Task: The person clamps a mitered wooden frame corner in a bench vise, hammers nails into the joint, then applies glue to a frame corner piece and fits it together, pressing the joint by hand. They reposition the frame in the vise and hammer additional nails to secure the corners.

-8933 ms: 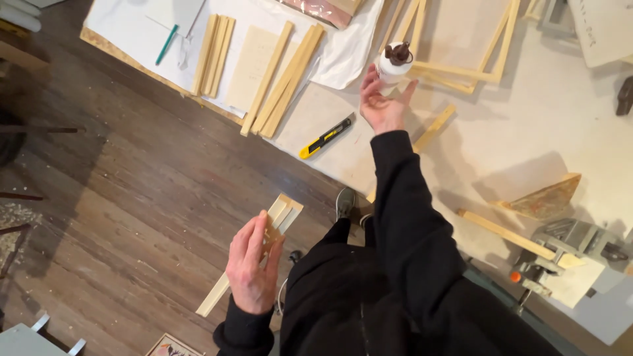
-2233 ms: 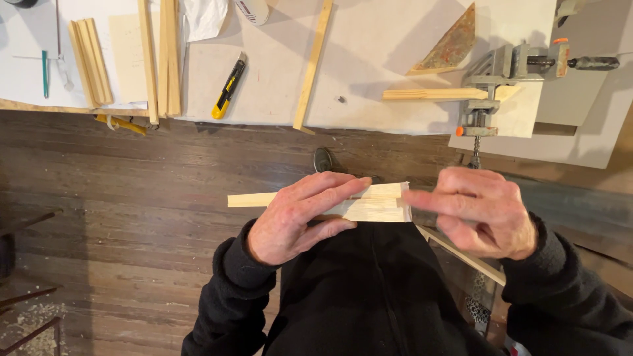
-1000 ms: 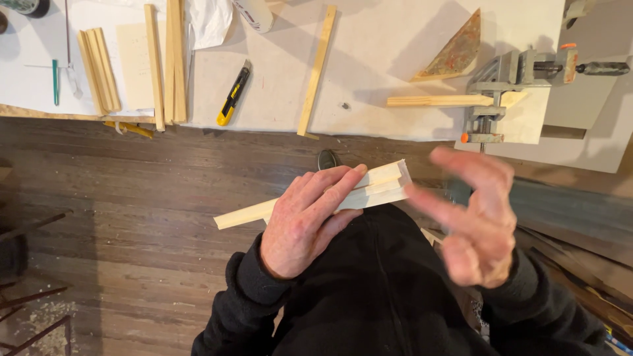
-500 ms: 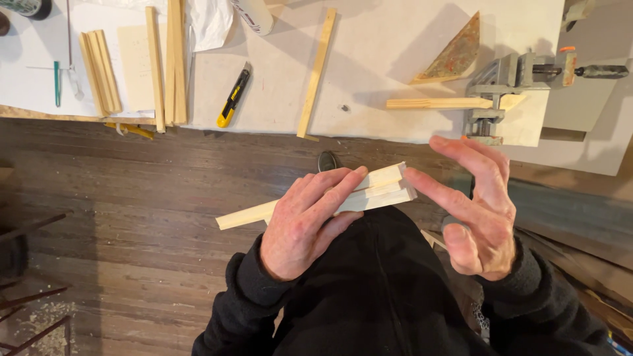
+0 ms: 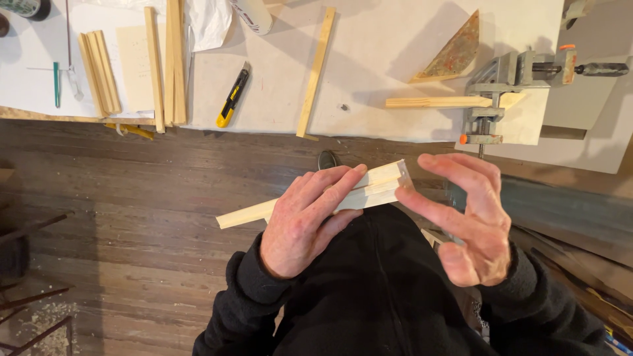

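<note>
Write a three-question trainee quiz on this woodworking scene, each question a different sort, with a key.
1. True or false: the left hand grips the pale wooden strips.
2. What touches the strips' right end? A) the yellow-and-black utility knife B) a fingertip of the right hand C) the grey metal clamp
3. Fill in: the triangular wooden offcut lies on the ____ workbench.

Key: 1 true; 2 B; 3 white.
</note>
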